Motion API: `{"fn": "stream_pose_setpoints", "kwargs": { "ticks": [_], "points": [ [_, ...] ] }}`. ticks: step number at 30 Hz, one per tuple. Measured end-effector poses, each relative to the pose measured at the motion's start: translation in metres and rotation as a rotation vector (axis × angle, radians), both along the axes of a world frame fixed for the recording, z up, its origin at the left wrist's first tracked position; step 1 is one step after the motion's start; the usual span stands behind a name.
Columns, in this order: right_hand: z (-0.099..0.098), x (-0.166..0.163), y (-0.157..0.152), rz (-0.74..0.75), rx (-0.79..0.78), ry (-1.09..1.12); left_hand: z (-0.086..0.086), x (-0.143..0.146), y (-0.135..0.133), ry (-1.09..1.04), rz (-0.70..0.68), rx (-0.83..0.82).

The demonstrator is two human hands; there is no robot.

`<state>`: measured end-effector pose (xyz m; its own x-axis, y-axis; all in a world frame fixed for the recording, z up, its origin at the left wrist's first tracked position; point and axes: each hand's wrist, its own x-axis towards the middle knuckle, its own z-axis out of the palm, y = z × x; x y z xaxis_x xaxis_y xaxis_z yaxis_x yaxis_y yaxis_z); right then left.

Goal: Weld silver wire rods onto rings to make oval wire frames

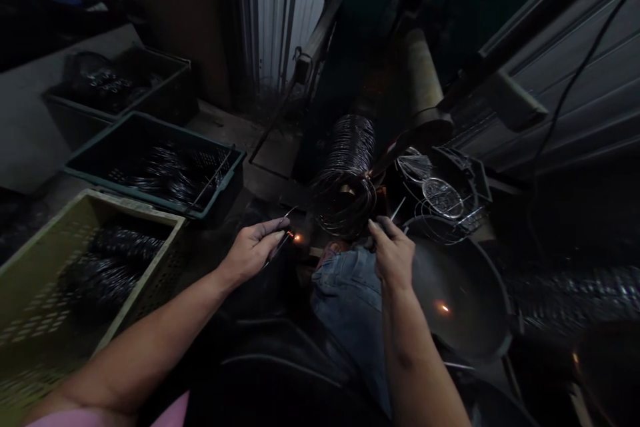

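My left hand (256,247) is closed, thumb against fingers, on a thin metal wire (289,212) whose ends stick out above and below the grip. Just right of those fingertips glows a small orange spot (297,238). My right hand (393,247) is closed around a thin pale rod (399,208), which juts up past the fingers; its other end is hidden. Ahead, between the hands, stands a large stack of dark wire rings (350,147). Loose rings (345,203) hang at its near end.
At left are a yellow crate (175,219), a green crate (237,170) and a dark crate (183,70), all holding dark wire pieces. A wide metal pan (460,280) with a glowing spot sits at right, below a basket of wire parts (443,197). A roller (423,73) stands behind.
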<state>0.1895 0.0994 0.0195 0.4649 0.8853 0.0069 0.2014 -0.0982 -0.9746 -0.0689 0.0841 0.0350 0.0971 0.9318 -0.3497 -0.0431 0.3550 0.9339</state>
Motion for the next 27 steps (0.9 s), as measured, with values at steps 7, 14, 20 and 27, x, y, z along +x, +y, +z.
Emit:
{"fn": "stream_pose_setpoints", "kwargs": {
  "ticks": [7, 14, 20, 27],
  "points": [
    [-0.016, -0.005, -0.074, 0.173, -0.266, 0.080, 0.003, 0.026, -0.027, -0.237, -0.219, -0.156],
    [-0.022, 0.043, -0.132, -0.041, -0.311, -0.258, -0.029, 0.046, -0.048, -0.159, -0.720, -0.129],
    [-0.009, 0.060, -0.154, -0.178, -0.275, -0.256, -0.023, 0.044, -0.048, -0.034, -0.838, -0.021],
    [0.011, 0.067, -0.149, -0.352, -0.091, 0.060, -0.015, 0.051, -0.035, -0.151, -0.512, -0.099]
  ]
}}
